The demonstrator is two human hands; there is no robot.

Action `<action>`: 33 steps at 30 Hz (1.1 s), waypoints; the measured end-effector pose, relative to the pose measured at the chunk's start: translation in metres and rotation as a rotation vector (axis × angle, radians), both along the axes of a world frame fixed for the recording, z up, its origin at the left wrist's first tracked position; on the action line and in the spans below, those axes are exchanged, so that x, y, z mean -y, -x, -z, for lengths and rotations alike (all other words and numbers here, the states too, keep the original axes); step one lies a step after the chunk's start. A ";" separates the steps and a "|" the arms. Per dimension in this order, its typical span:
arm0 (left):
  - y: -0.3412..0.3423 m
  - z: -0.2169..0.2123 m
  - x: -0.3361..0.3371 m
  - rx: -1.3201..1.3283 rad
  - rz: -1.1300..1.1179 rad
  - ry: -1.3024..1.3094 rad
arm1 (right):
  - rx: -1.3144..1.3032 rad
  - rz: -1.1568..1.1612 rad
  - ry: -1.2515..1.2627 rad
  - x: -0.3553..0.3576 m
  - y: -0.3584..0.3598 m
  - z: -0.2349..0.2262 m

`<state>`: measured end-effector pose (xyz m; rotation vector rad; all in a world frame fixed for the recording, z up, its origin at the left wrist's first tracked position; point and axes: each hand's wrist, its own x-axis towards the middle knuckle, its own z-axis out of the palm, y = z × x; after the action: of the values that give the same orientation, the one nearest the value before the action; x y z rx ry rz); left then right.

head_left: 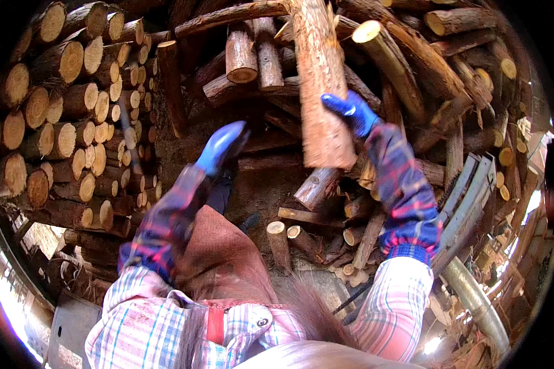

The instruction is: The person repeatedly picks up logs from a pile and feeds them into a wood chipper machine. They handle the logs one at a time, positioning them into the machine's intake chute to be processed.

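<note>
Brown ground (pixel 257 192), stacked logs (pixel 37 106) left, jumbled logs (pixel 393 66) right, right hand (pixel 356 113) gripping rough log (pixel 322 86), left hand (pixel 221 146) hold unclear

The left forearm (pixel 165 215) rises from the lower left of the frame, slanting toward the centre. At its end, the left hand (pixel 221 147), gloved in blue and slightly blurred, is open, its fingers pointing to the upper right. The right forearm (pixel 403 190) stands nearly upright right of centre, leaning a little left toward the top. The right hand (pixel 358 115), also in blue, sits higher, its grip closed, with the thumb (pixel 337 104) extended leftward.
</note>
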<state>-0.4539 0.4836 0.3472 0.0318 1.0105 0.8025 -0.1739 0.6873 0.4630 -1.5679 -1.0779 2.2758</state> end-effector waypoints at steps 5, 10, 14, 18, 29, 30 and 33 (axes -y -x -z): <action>-0.077 -0.047 -0.077 0.231 -0.113 0.188 | -0.199 0.422 0.306 0.169 0.013 -0.061; -0.162 -0.108 0.022 0.423 -0.102 0.039 | -0.049 0.492 -0.059 0.337 -0.023 -0.103; -0.250 -0.173 0.049 0.521 0.023 -0.143 | -0.232 0.687 0.022 0.427 -0.105 -0.095; -0.348 -0.275 0.019 0.785 0.176 -0.366 | -0.262 0.850 -0.402 0.409 -0.176 -0.184; -0.359 -0.288 0.098 -0.247 0.771 -0.994 | 1.352 0.234 -1.096 0.449 -0.518 -0.360; -0.325 -0.252 0.106 -0.311 0.775 -0.897 | 1.360 0.229 -0.934 0.462 -0.525 -0.327; -0.191 -0.179 0.155 -0.684 0.862 -0.496 | 1.310 0.252 -0.836 0.491 -0.528 -0.285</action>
<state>-0.2627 0.3291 0.5260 1.1557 1.2501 0.2019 0.3537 0.1961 0.7479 -2.4076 -1.5520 0.2411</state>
